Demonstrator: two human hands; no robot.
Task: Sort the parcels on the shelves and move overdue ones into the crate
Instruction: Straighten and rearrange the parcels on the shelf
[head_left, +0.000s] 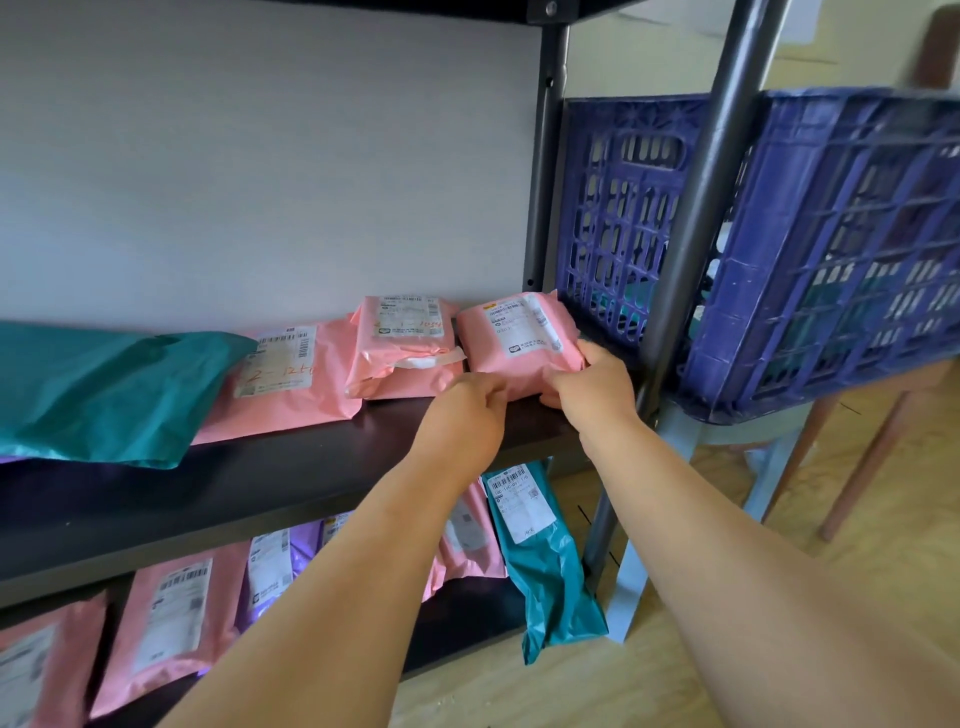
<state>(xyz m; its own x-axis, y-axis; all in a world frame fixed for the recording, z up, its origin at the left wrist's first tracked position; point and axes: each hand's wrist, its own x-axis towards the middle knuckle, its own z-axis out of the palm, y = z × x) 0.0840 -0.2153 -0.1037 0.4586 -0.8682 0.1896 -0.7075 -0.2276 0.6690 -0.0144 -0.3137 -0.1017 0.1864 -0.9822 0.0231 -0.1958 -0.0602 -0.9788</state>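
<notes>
A pink parcel (514, 338) with a white label lies at the right end of the dark shelf (260, 478). My left hand (467, 410) grips its near edge and my right hand (592, 384) grips its near right corner. Left of it on the same shelf lie another pink parcel (405, 348) with tape, a flatter pink parcel (291, 379) with orange writing, and a teal parcel (104, 389). The blue plastic crate (810, 249) stands to the right of the shelf unit, beyond its posts.
A grey shelf post (696, 223) stands between the held parcel and the crate. The crate rests on a wooden-legged stand (878, 441). On the lower shelf lie several pink and purple parcels (171, 613) and a teal parcel (540, 551). Wooden floor (727, 597) lies to the right.
</notes>
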